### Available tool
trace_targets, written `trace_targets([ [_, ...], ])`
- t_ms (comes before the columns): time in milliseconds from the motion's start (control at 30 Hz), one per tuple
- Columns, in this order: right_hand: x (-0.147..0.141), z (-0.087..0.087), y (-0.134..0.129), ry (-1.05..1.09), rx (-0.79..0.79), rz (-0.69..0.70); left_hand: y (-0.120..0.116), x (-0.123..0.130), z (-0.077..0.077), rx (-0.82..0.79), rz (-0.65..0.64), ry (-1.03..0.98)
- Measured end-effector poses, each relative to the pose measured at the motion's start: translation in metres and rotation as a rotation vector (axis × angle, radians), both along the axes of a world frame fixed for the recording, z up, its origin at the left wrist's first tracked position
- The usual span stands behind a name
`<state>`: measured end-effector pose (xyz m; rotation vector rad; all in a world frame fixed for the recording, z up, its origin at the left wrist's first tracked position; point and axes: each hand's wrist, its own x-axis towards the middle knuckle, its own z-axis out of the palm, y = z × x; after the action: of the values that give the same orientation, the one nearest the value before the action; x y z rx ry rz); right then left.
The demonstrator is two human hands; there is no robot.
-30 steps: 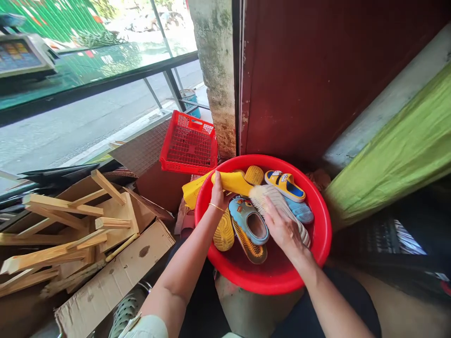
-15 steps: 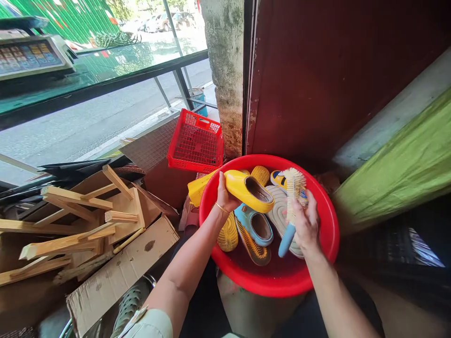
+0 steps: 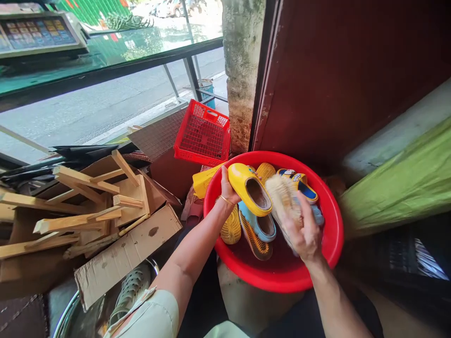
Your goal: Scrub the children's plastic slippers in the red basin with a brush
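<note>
My left hand (image 3: 228,188) grips a yellow clog (image 3: 243,180) by its toe end, its opening facing me, above a red basin (image 3: 333,234). Close to the clog's right side, my right hand (image 3: 305,230) is closed on a scrub brush (image 3: 282,192) with pale bristles; motion blurs it, and its blue handle is hidden. Under the clog lie a light blue clog (image 3: 265,227), a brown sandal (image 3: 256,244) with an orange textured footbed and a yellow sole (image 3: 231,227). A yellow and blue slipper (image 3: 303,183) rests near the basin's far right side.
Behind the basin a red plastic crate (image 3: 204,136) sits tilted on cardboard. Wooden stools (image 3: 105,202) and a cardboard box (image 3: 134,253) crowd the left, with a grey-green clog (image 3: 132,291) below. A green cloth (image 3: 398,183) hangs at right, beside a dark red panel (image 3: 345,84).
The yellow clog has tilted, its heel swinging downward. The brush has turned and come nearer the clog, its handle no longer showing. The whole view has shifted slightly.
</note>
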<state>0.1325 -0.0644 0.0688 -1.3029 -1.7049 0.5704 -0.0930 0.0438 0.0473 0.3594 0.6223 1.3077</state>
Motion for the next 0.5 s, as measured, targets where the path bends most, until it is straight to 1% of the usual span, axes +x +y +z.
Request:
trace_targets([
  [33, -0.001, -0.002, -0.003, -0.102, 0.050, 0.077, 0.001, -0.001, 0.000, -0.008, -0.018, 0.000],
  [100, -0.005, -0.009, -0.006, -0.203, 0.051, 0.188, 0.002, -0.002, 0.000, -0.027, -0.051, -0.010],
  [167, -0.012, -0.018, -0.006, -0.239, -0.007, 0.212, 0.004, -0.001, -0.002, -0.055, -0.094, -0.023],
  [267, -0.023, -0.027, -0.004, -0.190, -0.096, 0.175, 0.004, 0.005, -0.003, -0.110, -0.149, -0.033],
  [333, -0.027, -0.027, -0.001, -0.111, -0.153, 0.096, -0.001, 0.015, -0.004, -0.122, -0.157, -0.031],
  [433, -0.027, -0.022, 0.006, -0.001, -0.249, -0.018, -0.017, 0.037, -0.004, -0.077, -0.212, -0.008],
  [500, -0.026, -0.022, 0.012, -0.031, -0.214, -0.065, -0.028, 0.052, -0.006, -0.029, -0.247, 0.035],
])
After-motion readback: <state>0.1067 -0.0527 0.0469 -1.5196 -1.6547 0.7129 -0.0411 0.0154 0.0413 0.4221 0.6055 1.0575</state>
